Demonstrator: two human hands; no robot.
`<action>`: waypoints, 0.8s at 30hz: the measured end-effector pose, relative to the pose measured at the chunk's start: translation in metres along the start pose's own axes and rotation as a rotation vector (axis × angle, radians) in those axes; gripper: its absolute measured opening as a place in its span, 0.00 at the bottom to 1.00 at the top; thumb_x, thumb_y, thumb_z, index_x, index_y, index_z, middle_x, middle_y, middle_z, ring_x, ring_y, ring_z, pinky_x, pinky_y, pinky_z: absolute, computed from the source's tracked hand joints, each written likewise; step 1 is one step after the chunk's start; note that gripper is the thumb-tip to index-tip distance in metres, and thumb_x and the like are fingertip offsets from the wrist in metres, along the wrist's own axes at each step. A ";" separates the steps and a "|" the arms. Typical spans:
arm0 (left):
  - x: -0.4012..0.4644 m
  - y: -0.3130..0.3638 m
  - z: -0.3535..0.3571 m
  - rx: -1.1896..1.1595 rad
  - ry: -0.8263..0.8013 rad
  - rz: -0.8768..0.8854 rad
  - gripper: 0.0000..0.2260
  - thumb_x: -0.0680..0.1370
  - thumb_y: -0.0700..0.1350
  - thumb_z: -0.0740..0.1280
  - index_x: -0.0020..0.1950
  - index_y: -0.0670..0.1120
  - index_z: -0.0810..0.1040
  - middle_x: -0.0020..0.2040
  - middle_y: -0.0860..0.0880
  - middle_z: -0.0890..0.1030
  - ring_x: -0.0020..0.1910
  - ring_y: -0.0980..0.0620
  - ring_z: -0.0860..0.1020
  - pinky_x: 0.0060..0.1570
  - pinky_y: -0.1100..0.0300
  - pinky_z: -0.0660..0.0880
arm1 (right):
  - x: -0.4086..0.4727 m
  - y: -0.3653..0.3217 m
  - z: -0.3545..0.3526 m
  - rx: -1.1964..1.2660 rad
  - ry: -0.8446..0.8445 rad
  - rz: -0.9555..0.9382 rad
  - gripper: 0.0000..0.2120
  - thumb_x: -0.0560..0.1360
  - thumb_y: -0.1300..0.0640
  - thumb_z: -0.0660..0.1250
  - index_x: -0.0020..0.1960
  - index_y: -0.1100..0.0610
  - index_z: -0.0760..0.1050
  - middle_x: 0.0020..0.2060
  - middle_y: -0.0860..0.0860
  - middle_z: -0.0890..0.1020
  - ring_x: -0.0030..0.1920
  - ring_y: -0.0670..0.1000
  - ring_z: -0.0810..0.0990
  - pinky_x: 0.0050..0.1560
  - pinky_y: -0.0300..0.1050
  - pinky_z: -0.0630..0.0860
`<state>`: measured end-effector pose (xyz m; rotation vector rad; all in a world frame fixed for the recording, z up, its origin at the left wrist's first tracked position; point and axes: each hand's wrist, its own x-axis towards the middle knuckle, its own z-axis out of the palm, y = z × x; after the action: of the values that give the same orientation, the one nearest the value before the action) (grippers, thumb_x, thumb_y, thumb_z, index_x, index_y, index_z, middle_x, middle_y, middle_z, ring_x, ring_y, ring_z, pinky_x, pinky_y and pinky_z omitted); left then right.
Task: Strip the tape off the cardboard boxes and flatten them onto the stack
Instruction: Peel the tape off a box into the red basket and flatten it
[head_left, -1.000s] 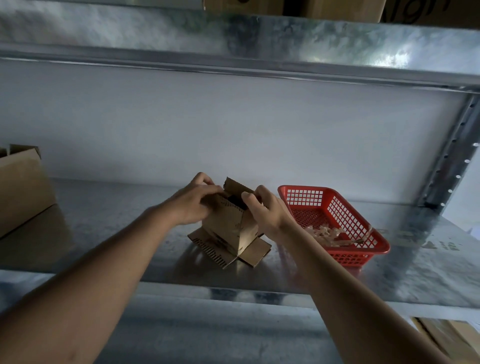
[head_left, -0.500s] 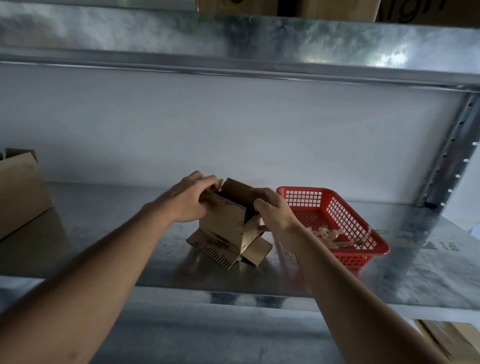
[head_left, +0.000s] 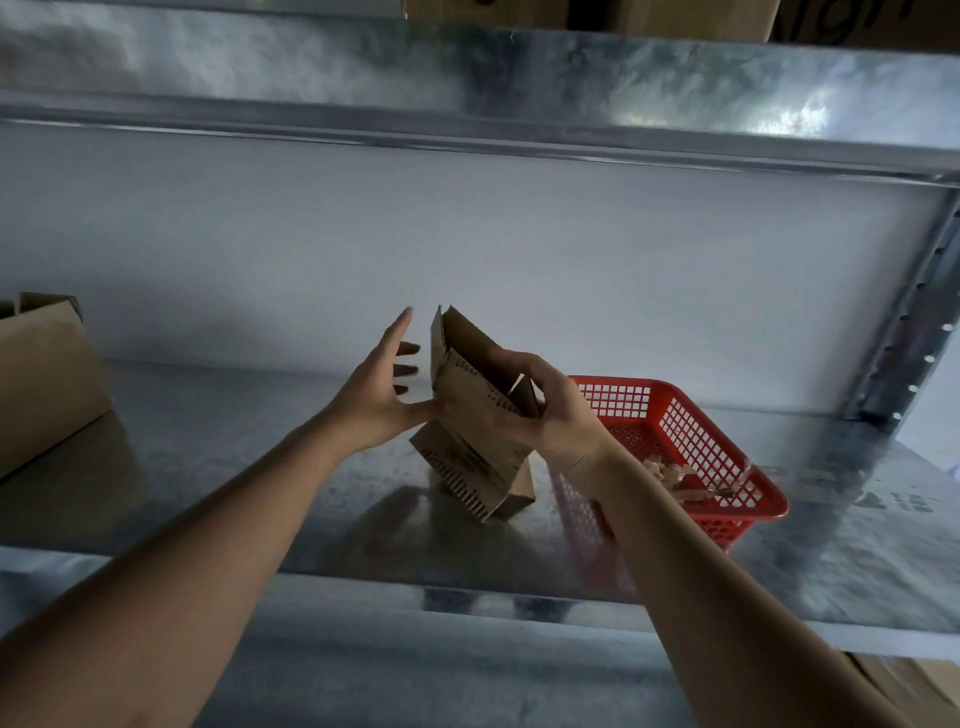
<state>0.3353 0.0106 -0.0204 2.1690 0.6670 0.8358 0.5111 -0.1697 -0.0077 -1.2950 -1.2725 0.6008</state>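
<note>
While the right hand (head_left: 550, 410) grips the small cardboard box (head_left: 470, 410) by its upper right side, fingers curled over the edge, the left hand (head_left: 382, 395) is spread with straight fingers, only its thumb touching the box's left face. The box is tilted, held up over the metal shelf (head_left: 234, 493), its lower flaps hanging close to the surface; whether they touch it cannot be told.

The grasp looks one-sided, so the box could twist or slip out and drop onto the shelf. A flap (head_left: 457, 332) stands up loose at the top; pressing the walls flat against the fold could crease or tear the card rather than collapse it cleanly. The red basket (head_left: 727, 441) sits just beside the right forearm, with scraps of what looks like peeled tape (head_left: 675, 475) in it, and an elbow swing could knock it along the shelf.

A larger box (head_left: 41, 379) stands well apart at the left. Dark lettering on cartons above the upper shelf is cut off and unreadable, and the faint marks on the shelf at the right are too blurred to read.
</note>
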 end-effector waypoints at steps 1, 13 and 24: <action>0.000 -0.003 0.001 0.009 -0.018 -0.032 0.58 0.65 0.62 0.81 0.83 0.64 0.44 0.79 0.55 0.65 0.75 0.52 0.69 0.70 0.51 0.73 | 0.001 -0.001 0.000 -0.016 -0.023 -0.002 0.25 0.75 0.67 0.74 0.68 0.51 0.76 0.63 0.49 0.81 0.62 0.51 0.81 0.54 0.46 0.83; -0.004 0.003 0.014 0.103 0.074 -0.289 0.50 0.73 0.75 0.64 0.82 0.60 0.36 0.74 0.43 0.58 0.71 0.36 0.69 0.68 0.41 0.72 | 0.004 0.001 0.014 0.209 0.354 0.074 0.32 0.78 0.68 0.70 0.73 0.42 0.66 0.59 0.56 0.80 0.55 0.55 0.84 0.51 0.60 0.85; -0.015 0.000 0.013 0.393 0.034 -0.331 0.38 0.76 0.76 0.51 0.77 0.70 0.31 0.76 0.41 0.58 0.67 0.31 0.70 0.65 0.37 0.71 | 0.003 0.017 0.040 -0.253 0.272 0.067 0.30 0.80 0.60 0.70 0.77 0.40 0.66 0.63 0.49 0.75 0.58 0.57 0.82 0.42 0.56 0.86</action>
<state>0.3346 -0.0046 -0.0330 2.2926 1.2545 0.6024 0.4806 -0.1482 -0.0306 -1.5753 -1.1069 0.3018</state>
